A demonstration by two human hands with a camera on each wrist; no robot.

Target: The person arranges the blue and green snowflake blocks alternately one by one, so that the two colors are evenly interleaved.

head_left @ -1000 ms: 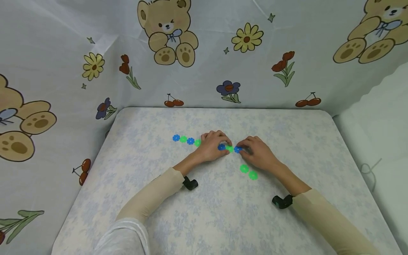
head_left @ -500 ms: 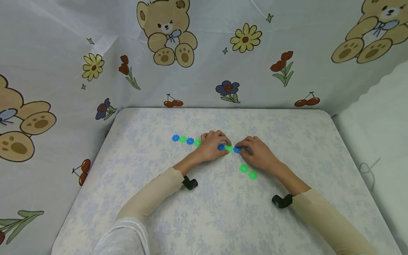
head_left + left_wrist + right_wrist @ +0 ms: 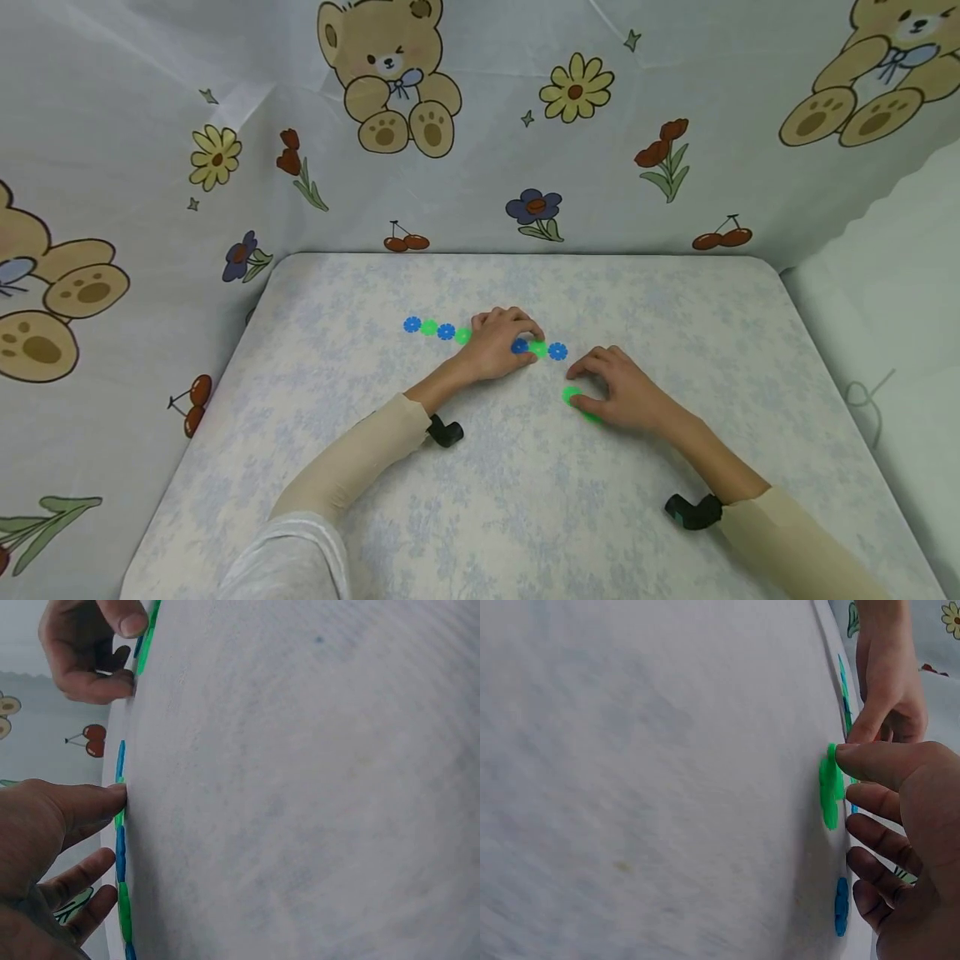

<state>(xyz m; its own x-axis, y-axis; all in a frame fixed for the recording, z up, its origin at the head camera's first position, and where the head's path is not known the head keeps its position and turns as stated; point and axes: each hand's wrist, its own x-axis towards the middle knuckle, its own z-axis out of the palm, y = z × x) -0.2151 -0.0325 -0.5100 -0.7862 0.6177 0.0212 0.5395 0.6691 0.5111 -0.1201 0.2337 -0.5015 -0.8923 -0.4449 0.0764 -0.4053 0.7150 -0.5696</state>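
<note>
A slightly slanting row of blue and green notched interlocking discs lies on the table. My left hand [image 3: 498, 343] covers its middle and pinches a green disc [image 3: 537, 349] near the right end between thumb and index finger. Beyond those fingertips is a blue end disc [image 3: 557, 352]. My right hand [image 3: 622, 390] is low over two loose green discs, its thumb and index finger spread apart. The thumb overlaps the nearer-left green disc [image 3: 571, 393] and partly hides the other green disc [image 3: 592, 417]. In the right wrist view, the thumb tip meets a green disc's edge [image 3: 829, 787].
At the row's left end is a blue disc [image 3: 412, 324]. Another blue disc [image 3: 841, 907] shows below the right fingers in the right wrist view. The pale patterned table [image 3: 480, 500] ends at a curtain [image 3: 465, 200] printed with bears and flowers.
My right hand has left the blue end disc and moved toward me and slightly right, over the loose green discs. The left hand keeps its place on the row.
</note>
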